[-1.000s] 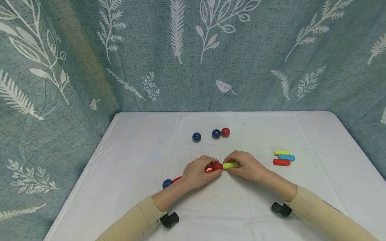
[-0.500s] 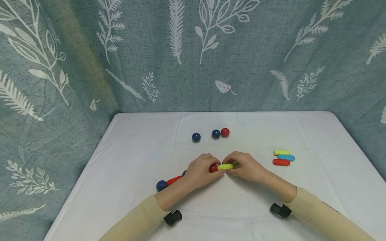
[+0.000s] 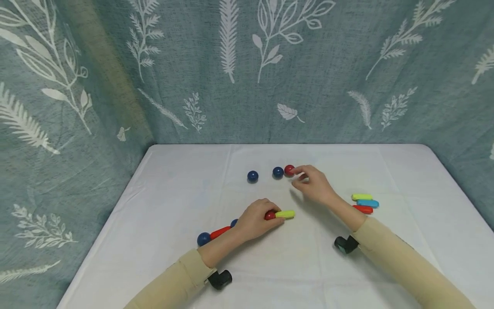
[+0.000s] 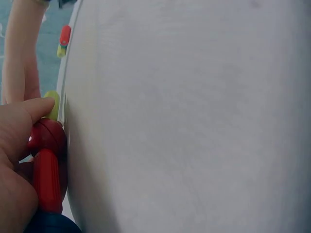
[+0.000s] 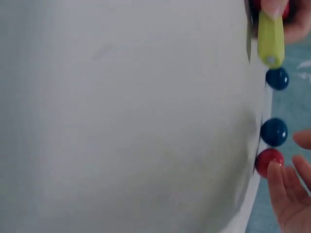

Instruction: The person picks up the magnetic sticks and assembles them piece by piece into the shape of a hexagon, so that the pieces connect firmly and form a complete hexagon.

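My left hand point(image 3: 252, 221) grips a chain of toy building rods and balls. Two blue balls point(image 3: 203, 239) and a red rod point(image 3: 220, 232) show at the chain's left part. Past the fingertips are a red ball point(image 3: 269, 215) and a yellow-green rod point(image 3: 285, 214) at the right end. The left wrist view shows another red rod point(image 4: 47, 182) under the palm, between a red and a blue ball. My right hand point(image 3: 314, 184) reaches to a loose red ball point(image 3: 289, 170), fingertips right at its side and thumb apart from it.
Two loose blue balls point(image 3: 278, 173) lie left of the loose red ball. Further right on the white-covered table point(image 3: 185, 171) are a yellow-green rod point(image 3: 362, 197), a blue rod point(image 3: 368, 204) and a red rod point(image 3: 363, 209). A patterned curtain point(image 3: 239, 111) hangs behind.
My right hand has let go of the yellow-green rod and moved up to the loose red ball. My left hand keeps its grip; the chain has shifted slightly left.
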`<action>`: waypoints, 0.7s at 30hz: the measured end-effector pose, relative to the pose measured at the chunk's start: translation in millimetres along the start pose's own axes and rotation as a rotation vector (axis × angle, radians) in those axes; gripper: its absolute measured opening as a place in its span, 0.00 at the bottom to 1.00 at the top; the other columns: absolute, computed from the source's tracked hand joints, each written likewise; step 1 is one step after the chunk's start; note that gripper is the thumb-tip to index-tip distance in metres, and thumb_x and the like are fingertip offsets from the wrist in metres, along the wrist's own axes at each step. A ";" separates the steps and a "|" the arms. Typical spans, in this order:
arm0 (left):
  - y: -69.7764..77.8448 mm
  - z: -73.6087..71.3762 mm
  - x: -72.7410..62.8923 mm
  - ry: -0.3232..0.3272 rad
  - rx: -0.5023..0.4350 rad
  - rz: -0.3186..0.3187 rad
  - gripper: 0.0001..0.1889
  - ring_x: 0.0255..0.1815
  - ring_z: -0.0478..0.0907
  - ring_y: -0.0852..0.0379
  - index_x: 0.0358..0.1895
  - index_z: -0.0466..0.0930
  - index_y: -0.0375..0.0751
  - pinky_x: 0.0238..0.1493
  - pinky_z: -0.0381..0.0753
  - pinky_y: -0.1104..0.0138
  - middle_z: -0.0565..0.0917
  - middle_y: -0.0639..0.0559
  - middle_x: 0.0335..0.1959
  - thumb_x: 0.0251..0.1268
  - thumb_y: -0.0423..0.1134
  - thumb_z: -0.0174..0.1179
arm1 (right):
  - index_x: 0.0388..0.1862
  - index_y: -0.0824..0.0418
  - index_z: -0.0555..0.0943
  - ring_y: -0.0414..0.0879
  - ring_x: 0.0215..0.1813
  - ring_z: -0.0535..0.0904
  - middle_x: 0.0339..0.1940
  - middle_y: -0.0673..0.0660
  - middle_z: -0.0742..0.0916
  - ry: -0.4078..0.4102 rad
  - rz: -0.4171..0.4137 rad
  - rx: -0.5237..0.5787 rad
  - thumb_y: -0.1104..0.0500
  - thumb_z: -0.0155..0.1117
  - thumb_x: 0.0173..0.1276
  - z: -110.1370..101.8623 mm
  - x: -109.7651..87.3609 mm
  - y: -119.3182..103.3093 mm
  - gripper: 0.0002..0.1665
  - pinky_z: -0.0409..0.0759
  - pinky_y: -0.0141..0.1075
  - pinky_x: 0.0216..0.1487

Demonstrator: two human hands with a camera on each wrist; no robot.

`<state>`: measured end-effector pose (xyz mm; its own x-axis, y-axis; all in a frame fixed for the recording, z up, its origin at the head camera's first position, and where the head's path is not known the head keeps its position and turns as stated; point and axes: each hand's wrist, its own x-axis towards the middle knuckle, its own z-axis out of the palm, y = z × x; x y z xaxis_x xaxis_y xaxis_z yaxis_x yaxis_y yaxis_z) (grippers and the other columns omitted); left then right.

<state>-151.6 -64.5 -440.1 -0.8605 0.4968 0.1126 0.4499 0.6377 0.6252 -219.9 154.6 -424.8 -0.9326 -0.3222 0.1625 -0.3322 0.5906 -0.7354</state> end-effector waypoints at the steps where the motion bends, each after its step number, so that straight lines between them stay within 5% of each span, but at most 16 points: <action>1: 0.0 0.0 -0.1 -0.003 -0.002 -0.003 0.11 0.36 0.74 0.59 0.43 0.85 0.43 0.37 0.73 0.71 0.81 0.54 0.36 0.63 0.45 0.67 | 0.57 0.67 0.77 0.58 0.51 0.79 0.55 0.66 0.79 0.012 0.009 -0.005 0.65 0.66 0.65 0.0 4.6 1.2 0.21 0.79 0.49 0.50; 12: -0.3 0.7 -0.3 -0.004 -0.009 -0.014 0.11 0.36 0.73 0.59 0.43 0.84 0.44 0.36 0.73 0.72 0.80 0.55 0.37 0.62 0.45 0.66 | 0.61 0.65 0.76 0.63 0.54 0.77 0.57 0.70 0.76 -0.017 0.001 -0.057 0.66 0.67 0.63 2.8 30.5 11.6 0.26 0.76 0.53 0.52; 21: -1.5 0.7 0.0 0.000 -0.011 -0.012 0.10 0.36 0.73 0.59 0.42 0.84 0.44 0.35 0.73 0.72 0.80 0.55 0.37 0.62 0.44 0.66 | 0.52 0.64 0.80 0.60 0.52 0.77 0.52 0.67 0.79 -0.071 -0.016 -0.100 0.65 0.68 0.62 0.6 20.8 11.6 0.18 0.78 0.50 0.49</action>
<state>-152.1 -65.1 -441.5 -0.8659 0.4890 0.1052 0.4369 0.6371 0.6350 -243.0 154.3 -430.4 -0.9158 -0.3820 0.1238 -0.3628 0.6550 -0.6629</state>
